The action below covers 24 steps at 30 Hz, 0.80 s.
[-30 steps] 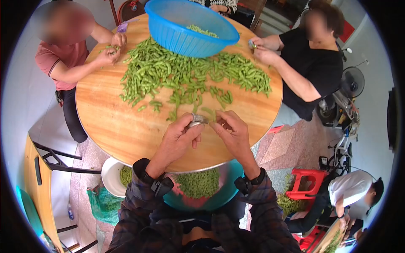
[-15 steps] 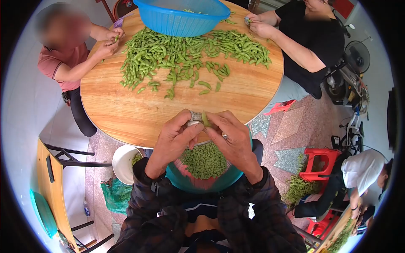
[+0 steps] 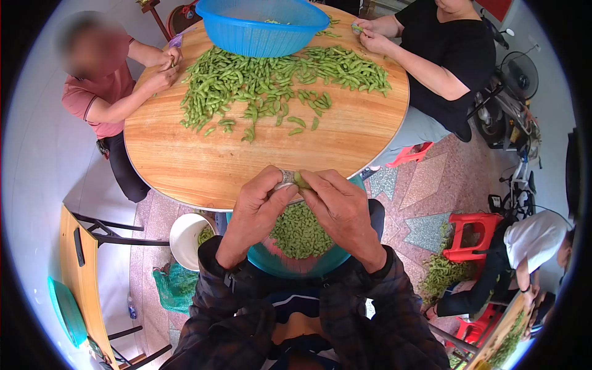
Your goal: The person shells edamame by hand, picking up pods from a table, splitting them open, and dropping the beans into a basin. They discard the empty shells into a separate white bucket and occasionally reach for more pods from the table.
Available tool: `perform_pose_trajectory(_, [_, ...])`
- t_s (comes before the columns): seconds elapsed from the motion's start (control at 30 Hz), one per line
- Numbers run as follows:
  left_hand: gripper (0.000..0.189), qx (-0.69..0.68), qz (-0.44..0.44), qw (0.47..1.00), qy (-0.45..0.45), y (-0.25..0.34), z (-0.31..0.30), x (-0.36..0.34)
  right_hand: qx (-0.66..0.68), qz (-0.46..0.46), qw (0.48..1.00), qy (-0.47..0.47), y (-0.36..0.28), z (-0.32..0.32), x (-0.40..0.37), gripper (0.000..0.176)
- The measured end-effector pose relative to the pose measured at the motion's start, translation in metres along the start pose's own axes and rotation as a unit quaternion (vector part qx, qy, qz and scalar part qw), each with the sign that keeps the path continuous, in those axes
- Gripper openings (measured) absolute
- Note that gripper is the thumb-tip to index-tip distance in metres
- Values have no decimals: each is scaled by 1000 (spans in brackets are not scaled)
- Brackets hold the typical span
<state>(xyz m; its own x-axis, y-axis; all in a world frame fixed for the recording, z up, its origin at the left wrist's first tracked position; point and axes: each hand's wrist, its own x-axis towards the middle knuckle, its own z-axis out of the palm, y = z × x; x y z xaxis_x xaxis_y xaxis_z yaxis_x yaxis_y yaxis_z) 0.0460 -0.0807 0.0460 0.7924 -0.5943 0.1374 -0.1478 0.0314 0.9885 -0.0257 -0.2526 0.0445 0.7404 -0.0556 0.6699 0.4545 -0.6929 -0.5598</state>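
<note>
Just past the table's near edge, my right hand [image 3: 341, 206] pinches a green soybean pod [image 3: 300, 180] between thumb and fingers. My left hand [image 3: 259, 203] is closed against the pod's other side, its fingertips meeting those of the right. Silvery-grey pieces [image 3: 287, 177] sit at my left index finger and thumb; whether they are worn or held I cannot make out. Below both hands, in my lap, is a teal basin [image 3: 296, 268] with many shelled green beans [image 3: 302, 233] inside. A large spread of soybean pods [image 3: 240, 83] covers the far half of the round wooden table [image 3: 203, 166].
A blue plastic basket [image 3: 259, 28] stands on the table's far side. One person [image 3: 102, 92] at left and another [image 3: 444, 55] at right handle pods. A white bucket [image 3: 185, 243] and green mesh bag [image 3: 176, 287] lie left; a red stool [image 3: 472, 237] is right.
The pod stood higher between my fingertips and now shows less, tucked deeper into the pinch. My hands stay together above the basin. The view has shifted slightly.
</note>
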Motion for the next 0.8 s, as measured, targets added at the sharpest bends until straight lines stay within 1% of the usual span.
perform_pose_trajectory(0.13, [4, 14, 13, 1000, -3, 2, 1, -3, 3, 10, 1000, -1, -5, -2, -4, 34])
perform_pose_trajectory(0.2, [3, -36, -31, 999, -10, 4, 2, -6, 13, 16, 1000, 2, -6, -2, -7, 34])
perform_pose_trajectory(0.27, [5, -56, -40, 997, -19, 4, 1, -8, 58, 48, 997, -10, -7, -4, -9, 33])
perform_pose_trajectory(0.3, [6, -77, -49, 995, -27, 4, 1, -9, 59, 47, 997, -10, -8, -5, -9, 33])
perform_pose_trajectory(0.37, [6, -89, -47, 994, -36, 3, 0, -11, 114, 95, 989, -29, -10, -7, -11, 32])
perform_pose_trajectory(0.5, [6, -109, -38, 992, -45, 7, 3, -15, 152, 117, 980, -42, -10, -11, -14, 32])
perform_pose_trajectory(0.57, [5, -112, -38, 992, -54, 8, 2, -17, 224, 142, 961, -80, -3, -13, -19, 32])
perform_pose_trajectory(0.6, [4, -115, -39, 991, -64, 8, 1, -18, 224, 142, 961, -80, -2, -14, -19, 32])
perform_pose_trajectory(0.67, [3, -102, -40, 992, -67, 10, 0, -21, 333, 217, 911, -111, -2, -16, -22, 30])
perform_pose_trajectory(0.7, [2, -90, -40, 993, -70, 11, 0, -22, 332, 218, 911, -111, 0, -15, -25, 30])
perform_pose_trajectory(0.77, [3, -76, -35, 994, -70, 13, 1, -24, 416, 245, 870, -99, 4, -11, -31, 29])
perform_pose_trajectory(0.8, [3, -61, -31, 995, -69, 13, 1, -25, 416, 247, 870, -99, 4, -10, -33, 29])
